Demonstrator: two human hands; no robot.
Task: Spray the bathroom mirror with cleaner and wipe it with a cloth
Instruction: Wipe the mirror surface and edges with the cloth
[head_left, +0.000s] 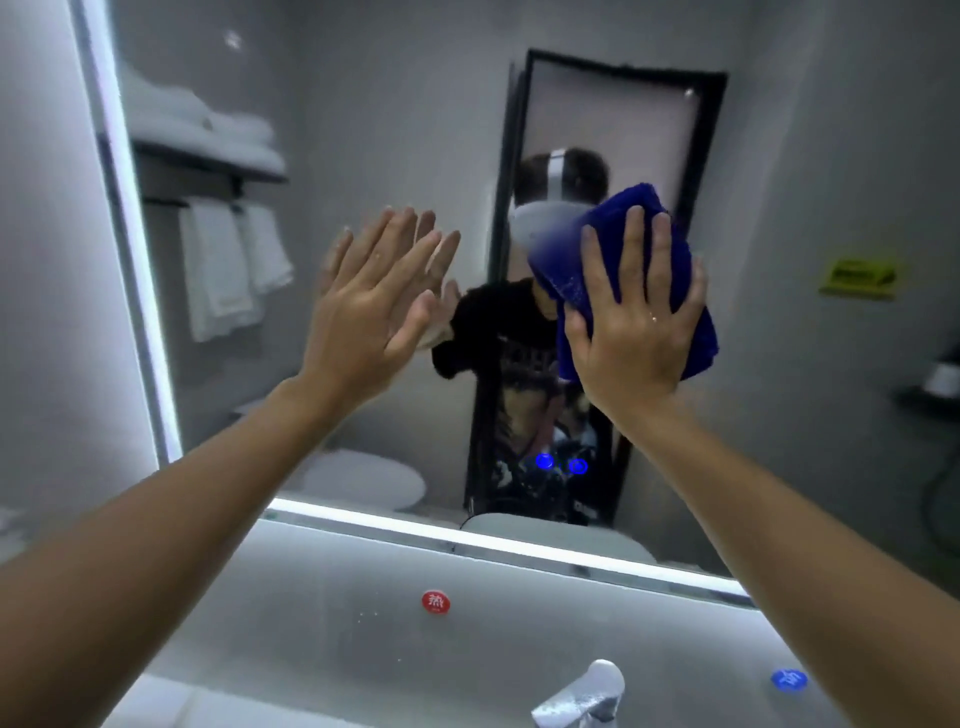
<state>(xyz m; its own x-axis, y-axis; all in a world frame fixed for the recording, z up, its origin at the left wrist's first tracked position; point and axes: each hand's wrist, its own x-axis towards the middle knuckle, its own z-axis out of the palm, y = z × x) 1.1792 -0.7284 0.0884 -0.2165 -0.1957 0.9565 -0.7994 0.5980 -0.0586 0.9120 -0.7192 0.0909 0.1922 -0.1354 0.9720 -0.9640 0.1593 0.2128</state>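
Your right hand (631, 322) presses the blue cloth (691, 317) flat against the mirror (395, 130), fingers spread and nearly straight over the fabric, thumb reaching round its left edge. The cloth sits folded under your palm, its long axis running roughly up and down with a slight lean, top edge above your fingertips and lower right corner sticking out past the heel of your hand. It lies right of the mirror's middle, at about head height in the reflection.

Your left hand (371, 306) holds nothing. Its fingers are straight and together, tips meeting their own reflection, so it looks to be touching or all but touching the glass, just left of the cloth with a gap of bare mirror between the 2 hands.

That gap is what the next stroke turns on. The unwiped glass you can reach most easily lies to the left and below the cloth, and your left hand stands in that path. I judge that a leftward sweep would run into it, so lift it clear first, or sweep downward toward the lit lower edge (467, 538) instead.

Fine droplets show on the glass near the cloth's left edge, which suggests spraying is done and wiping is in hand. No spray bottle is in view. Below, the tap (587, 696) rises near the bottom of the view.
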